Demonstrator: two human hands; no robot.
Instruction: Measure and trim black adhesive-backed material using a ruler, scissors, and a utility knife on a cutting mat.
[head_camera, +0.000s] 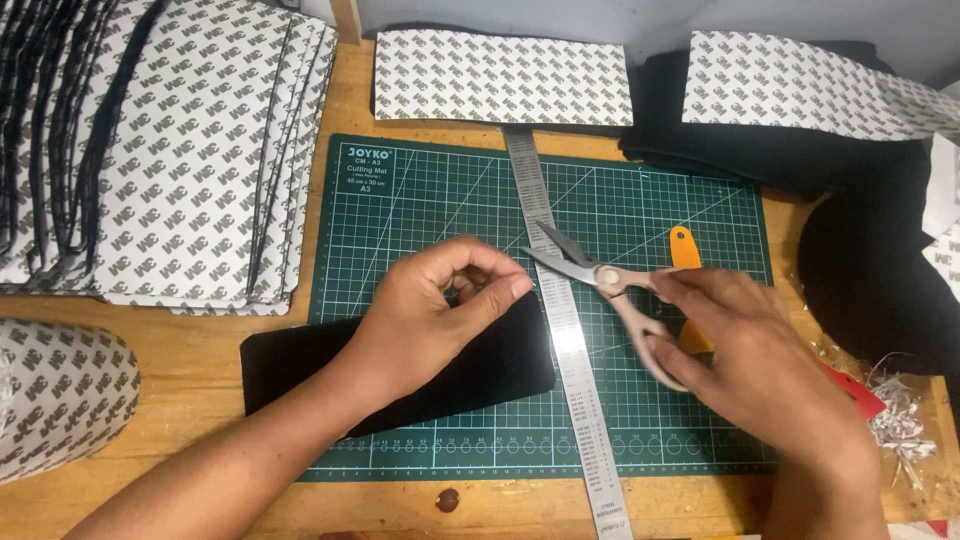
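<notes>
On the green cutting mat (680, 215), our right hand (745, 340) gripped open scissors (590, 272). Our left hand (440, 300), fingers pinched shut, rested on the black sheet (300, 365). We judged trimming underway; aligning blades seemed next.

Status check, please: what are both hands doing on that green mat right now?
Right hand holds open scissors. Left hand pinches something small, rests on black sheet. Steel ruler lies beneath the blades.
</notes>
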